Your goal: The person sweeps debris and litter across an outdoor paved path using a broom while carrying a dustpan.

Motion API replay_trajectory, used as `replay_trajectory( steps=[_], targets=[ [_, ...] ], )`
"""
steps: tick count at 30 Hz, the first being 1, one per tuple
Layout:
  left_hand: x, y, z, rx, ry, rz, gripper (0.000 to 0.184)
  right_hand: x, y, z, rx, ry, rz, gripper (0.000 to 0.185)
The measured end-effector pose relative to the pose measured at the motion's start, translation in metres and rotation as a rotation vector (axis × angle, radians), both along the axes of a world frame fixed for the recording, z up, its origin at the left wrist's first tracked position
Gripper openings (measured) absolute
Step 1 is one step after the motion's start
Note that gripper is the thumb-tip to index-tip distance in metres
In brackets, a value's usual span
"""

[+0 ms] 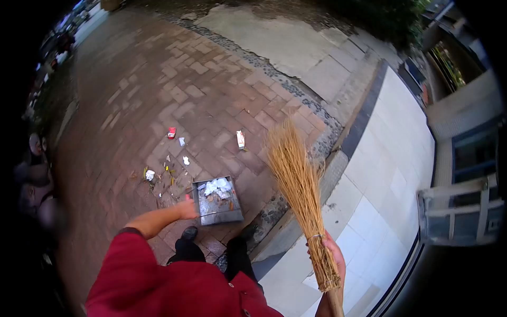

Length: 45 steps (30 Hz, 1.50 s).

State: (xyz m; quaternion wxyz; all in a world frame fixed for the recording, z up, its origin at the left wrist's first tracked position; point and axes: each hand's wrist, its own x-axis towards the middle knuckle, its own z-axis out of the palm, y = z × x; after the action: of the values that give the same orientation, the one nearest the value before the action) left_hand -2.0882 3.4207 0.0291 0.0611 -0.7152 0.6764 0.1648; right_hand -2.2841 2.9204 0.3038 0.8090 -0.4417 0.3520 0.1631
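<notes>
My right hand is wrapped round the bound neck of a straw broom, whose bristles point up and away from me, off to the right. My left hand is closed at the left side of a metal dustpan, where it appears to grip the handle; the fingers are partly hidden. A small red piece shows just above that hand. Inside the dustpan lie crumpled white paper and bits of dry leaf.
On the brick paving lie a red packet, a white-and-red carton, a crumpled white tissue, more paper scraps and leaf bits. A pebble strip and raised pale tiles run along the right. My shoe stands near the dustpan.
</notes>
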Motion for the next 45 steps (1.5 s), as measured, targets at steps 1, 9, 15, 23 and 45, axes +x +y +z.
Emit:
replay_trajectory(
  steps=[1, 9, 15, 23, 45],
  targets=[
    [-0.008, 0.003, 0.038, 0.021, 0.012, 0.028, 0.011, 0.019, -0.023, -0.007, -0.017, -0.013, 0.039, 0.069],
    [-0.051, -0.010, 0.157, 0.219, 0.168, 0.925, 0.037, 0.153, -0.101, -0.111, 0.002, -0.002, 0.207, 0.056],
    [-0.109, 0.055, 0.169, 0.080, 0.234, 1.647, 0.041, 0.168, -0.033, -0.195, 0.097, 0.060, 0.658, 0.062],
    [-0.158, 0.145, 0.171, -0.128, 0.096, 2.132, 0.031, 0.132, 0.038, -0.178, 0.167, 0.124, 0.714, 0.075],
    [-0.216, 0.265, 0.151, 0.129, 0.103, 2.144, 0.037, 0.288, 0.064, -0.066, -0.113, -0.016, 0.064, 0.027]
  ],
)
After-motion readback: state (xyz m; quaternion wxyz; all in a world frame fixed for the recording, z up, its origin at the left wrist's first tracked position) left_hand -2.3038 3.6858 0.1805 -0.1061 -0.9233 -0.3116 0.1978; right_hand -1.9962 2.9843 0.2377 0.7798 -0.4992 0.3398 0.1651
